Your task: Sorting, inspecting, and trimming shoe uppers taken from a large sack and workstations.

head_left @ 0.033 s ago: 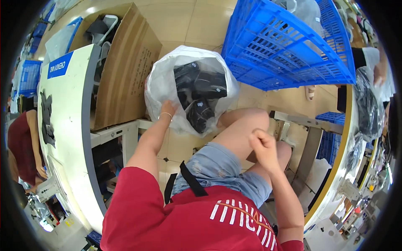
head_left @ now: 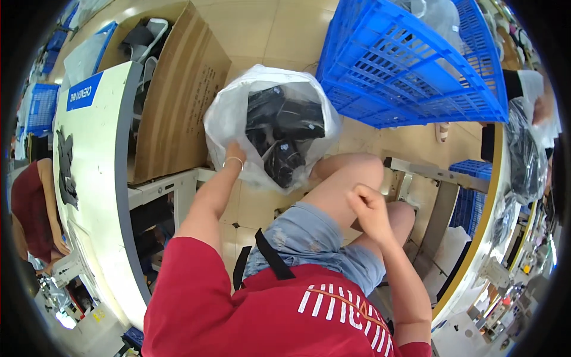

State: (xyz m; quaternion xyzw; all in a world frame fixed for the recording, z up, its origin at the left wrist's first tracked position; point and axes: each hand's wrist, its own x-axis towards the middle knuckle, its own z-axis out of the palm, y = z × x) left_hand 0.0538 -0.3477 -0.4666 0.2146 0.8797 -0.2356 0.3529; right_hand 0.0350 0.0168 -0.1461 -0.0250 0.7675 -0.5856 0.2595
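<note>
Sack [head_left: 226, 119], round-mouthed, crinkled white film, left hand [head_left: 235, 153] touching

Factory workshop, white worktable [head_left: 98, 178], blue plastic crate [head_left: 386, 68], cardboard box [head_left: 178, 101], co-worker [head_left: 31, 196] beside a machine [head_left: 70, 268]

Left hand [head_left: 235, 152] against a white bag [head_left: 225, 116] of black packets [head_left: 298, 119], grip unclear.

At the left hand [head_left: 234, 152], the white sack [head_left: 223, 110] was crinkled plastic, faintly sheened. Just right of it, black packets [head_left: 286, 122] showed glossy film; left, the box [head_left: 181, 89] was matt cardboard; farther right, the crate [head_left: 410, 74] was smooth plastic.
</note>
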